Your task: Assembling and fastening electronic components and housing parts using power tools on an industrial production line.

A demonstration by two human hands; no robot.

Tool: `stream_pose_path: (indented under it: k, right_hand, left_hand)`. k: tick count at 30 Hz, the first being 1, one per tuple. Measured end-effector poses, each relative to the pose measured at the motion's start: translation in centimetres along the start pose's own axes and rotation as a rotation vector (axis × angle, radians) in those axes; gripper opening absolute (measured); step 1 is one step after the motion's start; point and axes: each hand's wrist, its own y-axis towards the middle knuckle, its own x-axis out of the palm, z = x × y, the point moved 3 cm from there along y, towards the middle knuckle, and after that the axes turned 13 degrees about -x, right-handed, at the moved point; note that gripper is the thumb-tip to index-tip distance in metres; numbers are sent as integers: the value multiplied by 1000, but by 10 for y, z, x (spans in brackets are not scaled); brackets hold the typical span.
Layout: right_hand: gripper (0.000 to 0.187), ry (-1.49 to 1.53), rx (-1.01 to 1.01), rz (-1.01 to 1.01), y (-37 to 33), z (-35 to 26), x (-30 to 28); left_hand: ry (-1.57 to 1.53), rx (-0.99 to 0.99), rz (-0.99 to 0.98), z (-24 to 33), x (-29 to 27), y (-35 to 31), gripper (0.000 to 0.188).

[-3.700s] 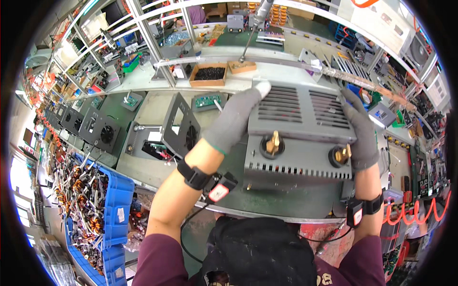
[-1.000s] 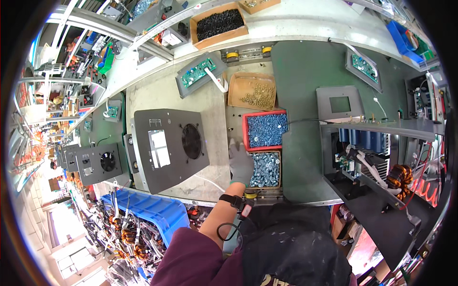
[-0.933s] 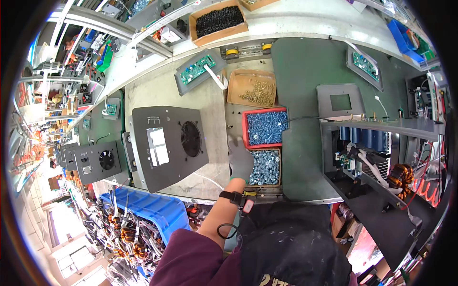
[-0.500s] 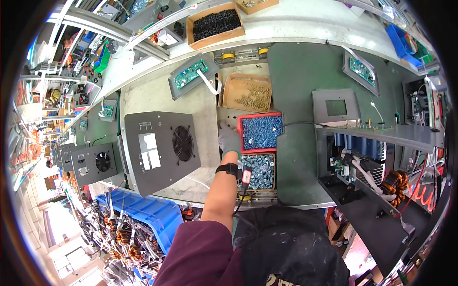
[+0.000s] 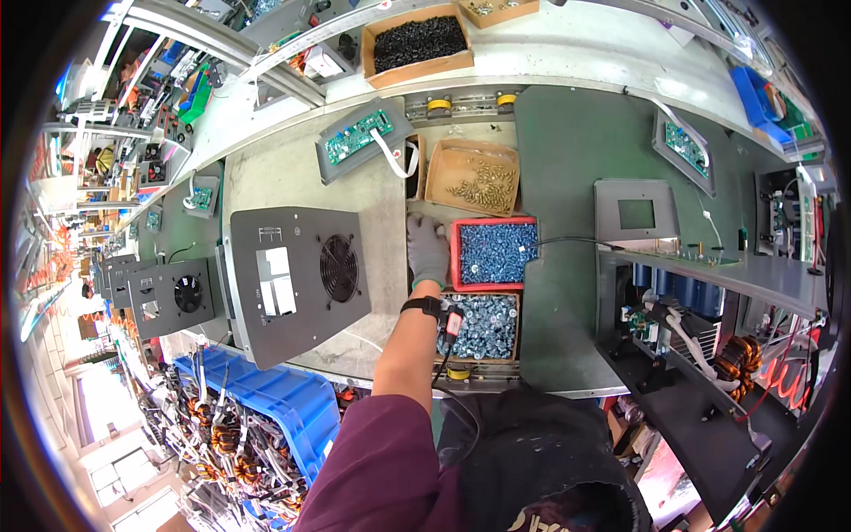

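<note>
My left hand (image 5: 428,252), in a grey glove, is over the bench just left of a red tray (image 5: 456,255) full of small bluish screws. Its fingers are curled together and point away from me; whatever they may hold is hidden beneath them. A dark band (image 5: 423,306) circles the wrist. Beyond the hand lies a cardboard tray (image 5: 452,165) of brass-coloured fasteners. Below the red tray sits a box of silvery-blue screws (image 5: 479,326). Left of my forearm stands a grey metal casing (image 5: 301,288) with a round fan grille. My right hand is not in view.
A circuit board on a grey panel (image 5: 362,140) trails a white ribbon cable at the back. To the right, an opened unit holds a copper coil (image 5: 737,356). A blue crate (image 5: 266,383) of wired coils stands lower left. Black parts fill a far box (image 5: 417,49).
The view has shifted slightly, so the trays appear further right. My left hand now sits a little farther left of the red tray, covering the spot where small black bits showed.
</note>
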Motion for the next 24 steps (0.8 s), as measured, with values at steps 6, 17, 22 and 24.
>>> stream_pose_path:
  k: [6, 17, 22, 24]
  right_hand:
    - [28, -6, -12, 11, 1, -5, -2]
    - [27, -9, -15, 7, 5, -8, 1]
    - [26, -10, -25, 20, 6, -10, -2]
    - [25, -17, -30, 23, 5, -11, -4]
  left_hand:
    - [18, -241, -56, 2, 7, 21, 48]
    - [-155, 296, 20, -15, 23, 25, 30]
    - [-11, 114, -32, 4, 28, 34, 19]
    - [37, 91, -39, 7, 27, 36, 19]
